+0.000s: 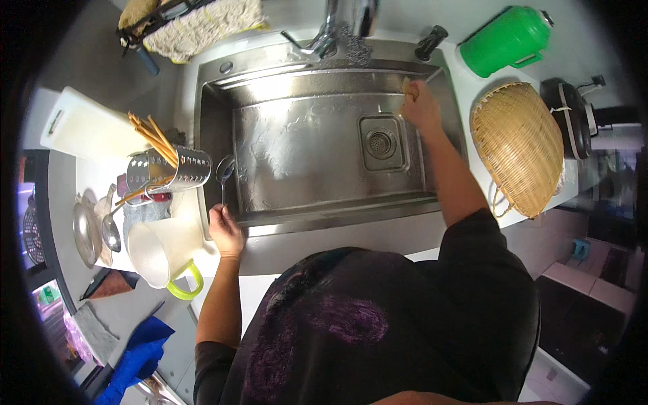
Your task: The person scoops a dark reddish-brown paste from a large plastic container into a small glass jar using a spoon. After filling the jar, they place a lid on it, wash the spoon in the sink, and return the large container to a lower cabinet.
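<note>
A wet stainless steel sink (304,147) lies before me, its round drain (380,145) towards the right. My left hand (226,234) grips the handle of a metal spoon (225,170) at the near left rim, the bowl pointing away from me. At the far right wall of the sink my right hand (422,109) is closed around a small yellowish-brown thing (408,88), perhaps a sponge or cloth; the fingers hide most of it. The chrome faucet (322,43) stands at the back rim.
Left of the sink are a perforated metal utensil holder (194,167) with chopsticks, a white cutting board (93,126), a ladle (111,234) and a pitcher (161,248) with a green handle. To the right stand a green thermos jug (506,43), a woven bamboo basket (521,149) and a dark cooker (569,119).
</note>
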